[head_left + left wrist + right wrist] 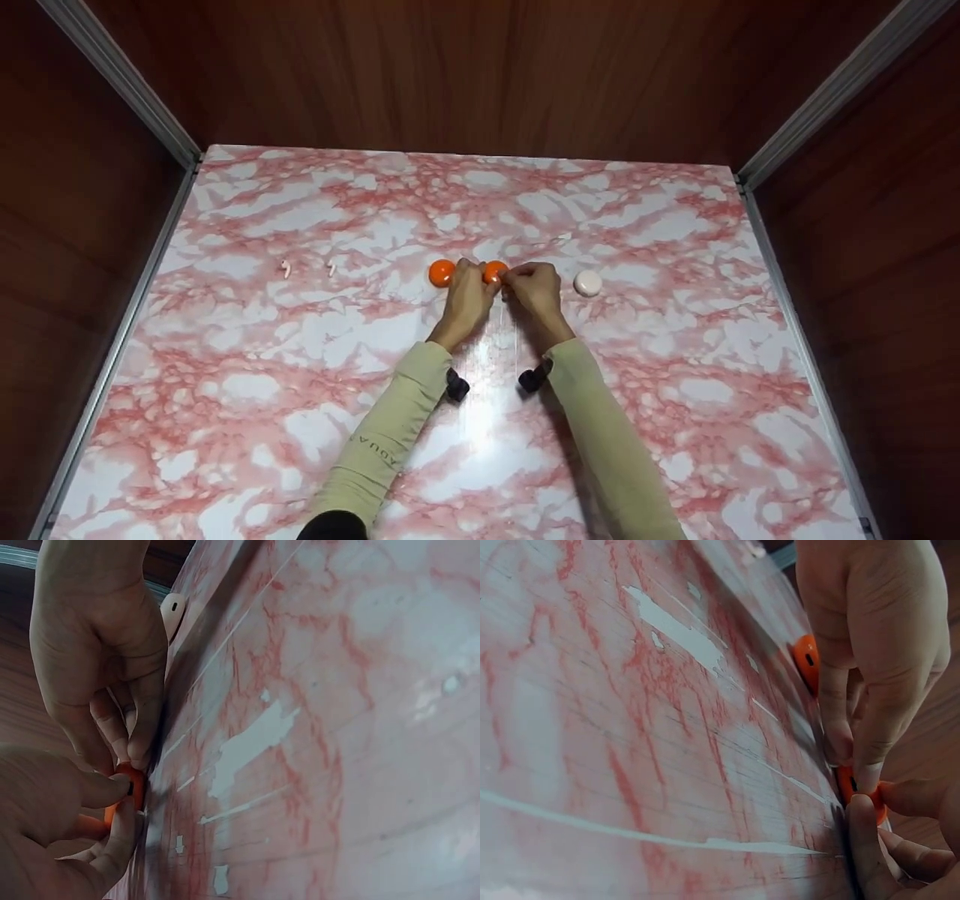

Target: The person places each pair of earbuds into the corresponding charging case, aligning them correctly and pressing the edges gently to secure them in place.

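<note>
Both hands meet at a small rounded orange case (494, 271) with a dark slot in its side, on the marbled table. My left hand (466, 296) pinches it from the left between thumb and fingers. From the right, my right hand (536, 289) grips the same case, its thumb and fingertips close to the left ones. In the right wrist view the slot side of this orange case (847, 781) shows between the fingers, which hide much of it. A second orange case (441, 274) lies just left of my left hand, also with a slot.
A round white case (588, 283) lies right of the right hand. Two small white earbuds, a left one (286, 268) and a right one (331, 267), lie apart on the table's left side. Dark wooden panels (465, 75) enclose the table (315, 420) at the back and sides.
</note>
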`<state>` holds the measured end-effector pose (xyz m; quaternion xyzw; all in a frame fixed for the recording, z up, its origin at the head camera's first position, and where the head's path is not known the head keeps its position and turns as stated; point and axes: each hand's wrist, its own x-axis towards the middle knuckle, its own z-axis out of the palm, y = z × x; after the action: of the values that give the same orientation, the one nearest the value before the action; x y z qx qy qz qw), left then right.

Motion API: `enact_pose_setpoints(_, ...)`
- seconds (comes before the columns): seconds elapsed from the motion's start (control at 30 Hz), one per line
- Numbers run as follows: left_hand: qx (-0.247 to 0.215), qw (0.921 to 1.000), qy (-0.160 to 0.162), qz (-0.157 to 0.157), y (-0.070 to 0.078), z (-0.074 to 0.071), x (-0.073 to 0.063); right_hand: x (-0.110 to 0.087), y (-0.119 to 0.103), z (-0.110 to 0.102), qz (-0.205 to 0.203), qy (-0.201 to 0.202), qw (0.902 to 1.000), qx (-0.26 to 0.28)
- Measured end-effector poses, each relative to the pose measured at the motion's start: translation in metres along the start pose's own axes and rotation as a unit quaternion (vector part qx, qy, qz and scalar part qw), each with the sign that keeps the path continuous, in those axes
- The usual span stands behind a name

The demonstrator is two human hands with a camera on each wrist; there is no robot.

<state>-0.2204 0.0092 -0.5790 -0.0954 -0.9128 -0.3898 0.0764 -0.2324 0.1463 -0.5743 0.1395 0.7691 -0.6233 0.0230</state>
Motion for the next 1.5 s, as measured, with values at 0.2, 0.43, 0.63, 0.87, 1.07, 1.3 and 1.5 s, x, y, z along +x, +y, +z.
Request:
enact_pose_setpoints(0.2,-0.013,0.9997,-0.018,-0.01,0.0,-0.001,-0.001,0.001,-0.001,-0.002,0.013,-0.007,0.9999,-0.002)
enact_pose_setpoints(0.43,-0.023,0.9988,-0.027,-0.033,-0.001,-0.002,0.0,0.001,0.001,-0.004,0.009,-0.016,0.9998,0.01)
enact_pose_setpoints(0.63,-0.029,0.9982,-0.022,-0.048,0.002,-0.009,-0.001,0.0,0.001,-0.009,-0.005,-0.005,0.9997,-0.023)
enact_pose_setpoints(0.87,-0.056,0.9966,-0.02,-0.057,0.018,-0.02,0.003,-0.007,-0.005,-0.031,0.002,-0.002,1.0,-0.006)
enact_pose_setpoints(1.07,-0.094,0.9941,-0.022,-0.05,0.036,-0.015,0.012,-0.015,-0.008,-0.058,-0.016,0.033,0.9993,0.006)
enact_pose_setpoints(1.3,-0.154,0.9852,-0.048,-0.059,0.049,-0.007,0.023,-0.022,-0.011,-0.091,-0.031,0.078,0.9956,0.041)
enact_pose_setpoints(1.5,-0.16,0.9815,-0.084,-0.063,0.056,0.003,0.032,-0.024,-0.009,-0.116,-0.028,0.137,0.9887,0.055)
